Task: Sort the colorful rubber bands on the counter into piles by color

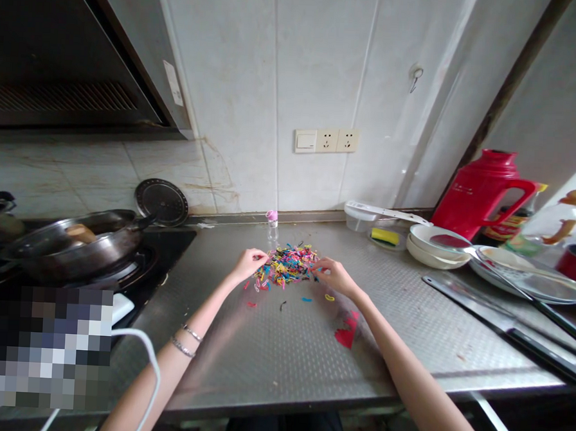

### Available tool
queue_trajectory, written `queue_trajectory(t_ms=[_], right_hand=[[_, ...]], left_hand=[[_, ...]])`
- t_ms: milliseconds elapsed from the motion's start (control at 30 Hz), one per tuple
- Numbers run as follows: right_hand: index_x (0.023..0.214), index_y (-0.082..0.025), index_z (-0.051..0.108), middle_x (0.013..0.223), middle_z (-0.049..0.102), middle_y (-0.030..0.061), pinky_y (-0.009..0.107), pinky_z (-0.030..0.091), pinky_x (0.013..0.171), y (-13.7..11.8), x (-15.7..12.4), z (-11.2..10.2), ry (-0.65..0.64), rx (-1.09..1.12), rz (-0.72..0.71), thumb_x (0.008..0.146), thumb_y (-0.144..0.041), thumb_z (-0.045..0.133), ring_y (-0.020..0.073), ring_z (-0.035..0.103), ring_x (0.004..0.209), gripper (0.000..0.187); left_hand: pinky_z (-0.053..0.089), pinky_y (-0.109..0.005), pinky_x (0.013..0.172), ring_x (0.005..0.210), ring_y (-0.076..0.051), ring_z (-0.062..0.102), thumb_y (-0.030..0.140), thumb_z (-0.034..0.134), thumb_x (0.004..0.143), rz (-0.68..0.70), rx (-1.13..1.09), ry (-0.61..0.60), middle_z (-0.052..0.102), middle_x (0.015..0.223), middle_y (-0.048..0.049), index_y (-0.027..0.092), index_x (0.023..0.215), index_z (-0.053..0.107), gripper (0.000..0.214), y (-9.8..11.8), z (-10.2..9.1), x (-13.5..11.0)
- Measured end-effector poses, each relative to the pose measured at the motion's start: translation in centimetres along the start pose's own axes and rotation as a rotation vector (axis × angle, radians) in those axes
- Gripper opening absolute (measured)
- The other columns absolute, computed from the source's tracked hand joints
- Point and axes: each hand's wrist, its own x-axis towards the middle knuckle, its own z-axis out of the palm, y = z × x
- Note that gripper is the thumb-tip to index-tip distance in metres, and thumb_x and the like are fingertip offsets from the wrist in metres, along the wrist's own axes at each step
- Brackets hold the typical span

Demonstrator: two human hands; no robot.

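A heap of small coloured rubber bands (pixel 290 265) lies on the metal countertop (pixel 242 361) between my hands. My left hand (pixel 249 265) is at the heap's left edge, thumb and fingertips pinched together. On the opposite side my right hand (pixel 335 276) touches the edge of the heap, its fingers also closed in a pinch. What either pinch holds is too small to tell. A few loose bands lie nearer me, among them a yellow band (pixel 330 298), a blue band (pixel 307 299) and a black band (pixel 282 305). Behind the heap stands a little clear bottle (pixel 272 233) with a pink cap.
A torn red-and-clear wrapper (pixel 346 330) lies near my right forearm. To the right are stacked bowls (pixel 435 255), a knife (pixel 471 307), a yellow sponge (pixel 385 236) and a red thermos (pixel 480 193). A pan (pixel 74 249) sits on the stove at left; a white cable (pixel 152 356) crosses my left forearm.
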Motion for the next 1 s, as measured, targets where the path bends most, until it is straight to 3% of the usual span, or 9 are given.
queue_trajectory(t_ms=[200,367,500,633,733,867,1000], right_hand=[[0.078,-0.015,0.067,0.079,0.064,0.005,0.025,0.043,0.072,-4.7,1.9,2.1,-0.158,0.029,-0.252,0.076,-0.019,0.051,0.0134,0.055,0.076,0.016],[0.082,-0.016,0.065,0.083,0.063,0.0044,0.022,0.042,0.072,-8.3,2.7,4.8,-0.313,-0.008,-0.413,0.075,-0.013,0.05,0.0119,0.055,0.078,0.018],[0.085,-0.017,0.065,0.085,0.062,0.0037,0.021,0.041,0.07,-10.1,2.8,7.4,-0.422,-0.067,-0.476,0.075,-0.015,0.051,0.0118,0.055,0.078,0.018],[0.083,-0.02,0.067,0.086,0.061,0.0033,0.021,0.041,0.069,-10.7,2.8,8.9,-0.482,-0.103,-0.491,0.075,-0.018,0.053,0.013,0.055,0.08,0.017],[0.083,-0.02,0.067,0.087,0.062,0.0027,0.019,0.041,0.068,-10.6,2.9,9.0,-0.504,-0.076,-0.493,0.072,-0.015,0.054,0.0122,0.054,0.08,0.018],[0.086,-0.018,0.066,0.085,0.063,0.0026,0.019,0.041,0.069,-9.9,3.3,8.1,-0.419,-0.018,-0.429,0.071,-0.012,0.053,0.011,0.055,0.075,0.02],[0.084,-0.018,0.066,0.085,0.065,0.0039,0.022,0.041,0.072,-8.5,3.9,6.9,-0.306,-0.029,-0.32,0.074,-0.014,0.051,0.0125,0.056,0.078,0.019]], left_hand=[[0.045,-0.028,0.071,0.072,-0.018,0.061,0.029,0.057,0.067,-0.112,-0.043,-0.011,0.068,0.075,-0.0079,0.012,0.072,0.067,0.021,-2.8,-2.3,-0.9],[0.044,-0.027,0.071,0.074,-0.018,0.06,0.029,0.055,0.068,-0.153,0.001,-0.057,0.068,0.077,-0.008,0.011,0.073,0.066,0.022,-2.5,-3.2,-1.2],[0.042,-0.024,0.066,0.07,-0.016,0.059,0.027,0.052,0.067,-0.178,0.122,-0.19,0.067,0.074,-0.0068,0.01,0.073,0.066,0.023,-2.0,-4.6,-1.9],[0.038,-0.021,0.058,0.061,-0.015,0.055,0.025,0.052,0.062,-0.238,0.303,-0.352,0.064,0.061,-0.0042,0.011,0.064,0.065,0.019,-1.7,-6.2,-2.5],[0.036,-0.02,0.054,0.058,-0.013,0.053,0.028,0.054,0.06,-0.277,0.282,-0.48,0.062,0.059,-0.0033,0.011,0.065,0.065,0.021,-1.5,-6.7,-2.8],[0.035,-0.02,0.05,0.053,-0.012,0.051,0.031,0.057,0.058,-0.314,0.176,-0.629,0.061,0.06,-0.0018,0.012,0.07,0.064,0.024,-1.8,-6.1,-3.0],[0.033,-0.02,0.047,0.049,-0.011,0.048,0.03,0.059,0.056,-0.319,0.197,-0.651,0.058,0.057,-0.0001,0.013,0.069,0.062,0.022,-2.2,-5.0,-3.0]])
